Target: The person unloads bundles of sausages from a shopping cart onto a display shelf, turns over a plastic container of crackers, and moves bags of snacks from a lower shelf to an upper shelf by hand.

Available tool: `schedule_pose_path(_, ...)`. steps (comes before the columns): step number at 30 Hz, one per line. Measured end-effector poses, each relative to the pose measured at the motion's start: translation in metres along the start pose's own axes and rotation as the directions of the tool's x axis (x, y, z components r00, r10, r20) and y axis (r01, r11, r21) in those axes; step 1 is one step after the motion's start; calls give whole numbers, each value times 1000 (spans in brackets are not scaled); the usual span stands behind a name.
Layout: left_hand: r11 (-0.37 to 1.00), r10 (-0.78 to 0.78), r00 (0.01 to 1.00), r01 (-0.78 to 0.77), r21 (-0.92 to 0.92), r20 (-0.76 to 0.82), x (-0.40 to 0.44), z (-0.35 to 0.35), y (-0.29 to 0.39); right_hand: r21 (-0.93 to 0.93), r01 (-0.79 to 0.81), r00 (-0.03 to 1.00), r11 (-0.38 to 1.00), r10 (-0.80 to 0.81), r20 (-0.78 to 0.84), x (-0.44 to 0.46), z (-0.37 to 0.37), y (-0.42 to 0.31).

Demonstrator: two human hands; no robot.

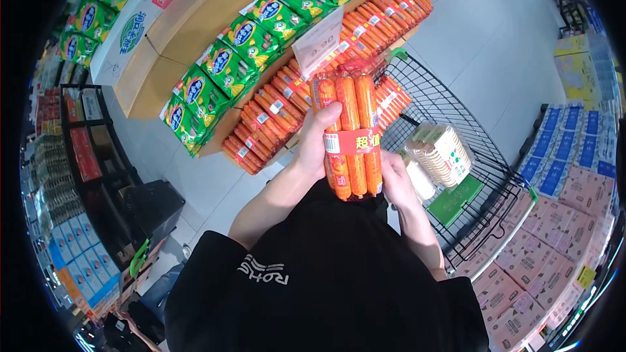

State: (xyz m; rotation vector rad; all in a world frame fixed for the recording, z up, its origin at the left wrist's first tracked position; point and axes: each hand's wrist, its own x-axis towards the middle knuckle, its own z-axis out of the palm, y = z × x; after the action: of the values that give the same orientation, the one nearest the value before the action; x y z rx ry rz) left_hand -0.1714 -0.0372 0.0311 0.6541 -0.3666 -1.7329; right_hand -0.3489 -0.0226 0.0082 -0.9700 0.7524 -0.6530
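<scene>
From where I stand, a shopper in a black T-shirt (pixel 326 280) holds up a banded pack of orange-red sausages (pixel 349 114), upright in front of the chest; take that pack as the middle of the dial and the shopper's body as six o'clock. The left hand (pixel 318 137) grips it at nine o'clock, thumb laid over the front beside the red band (pixel 362 142), its fingers hidden behind. The right hand (pixel 395 175) sits at the lower edge, about four o'clock, fingers curling out of sight behind the pack, so I cannot tell how firmly they close. Beyond, stacked packs of similar sausages (pixel 391 16) run from nine round to one o'clock, with a row of green snack bags (pixel 270 19) behind them from ten to twelve. A white price card (pixel 319 42) stands near eleven. At three o'clock is a black wire cart (pixel 499 186), with a clear-wrapped stack of pale slices (pixel 440 153) inside and a green panel (pixel 456 200) at four. Farther off at four are pink boxes (pixel 548 234), at three blue-and-white packs (pixel 564 140), and at nine a dark shelf unit (pixel 111 189).
</scene>
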Motion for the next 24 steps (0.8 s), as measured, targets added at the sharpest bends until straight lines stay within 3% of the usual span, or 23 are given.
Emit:
schedule_pose_path(2, 1000, -17, 996, 17, 7, -86, -12, -3, 11, -22, 80, 990, 997, -83, -117, -3, 19, -19)
schedule_pose_path(3, 998, 39, 993, -34, 46, -111, -18, 9, 22, 122, 137, 989, 983, -128, -80, -4, 26, -26)
schedule_pose_path(6, 965, 189, 954, -136, 223, -234, -27, 22, 23, -243, 282, 950, 928, -305, -63, -2, 53, -33)
schedule_pose_path(7, 943, 229, 952, -166, 290, -201, -31, 31, 25, -273, 161, 971, 949, -201, -126, 0, 59, -34)
schedule_pose_path(11, 965, 237, 970, -229, 130, -52, -38, 37, 37, -43, 197, 970, 979, -201, -133, 7, 72, -45)
schedule_pose_path(14, 943, 253, 967, -249, 221, 14, -40, 26, 40, 16, 193, 974, 981, -190, -125, 10, 77, -39)
schedule_pose_path(15, 962, 189, 981, -192, 193, 38, -41, 22, 44, 66, 178, 980, 982, -170, -107, 10, 74, -32)
schedule_pose_path(18, 929, 233, 972, -226, 293, 11, -44, 10, 43, 226, 39, 999, 973, -29, -44, 6, 74, -29)
schedule_pose_path(20, 949, 203, 979, -192, 250, -18, -45, 3, 45, 310, -45, 999, 950, 48, -1, 5, 78, -27)
schedule_pose_path(24, 946, 231, 972, -214, 245, -41, -48, -5, 47, 238, -50, 998, 970, 43, 38, 11, 89, -31)
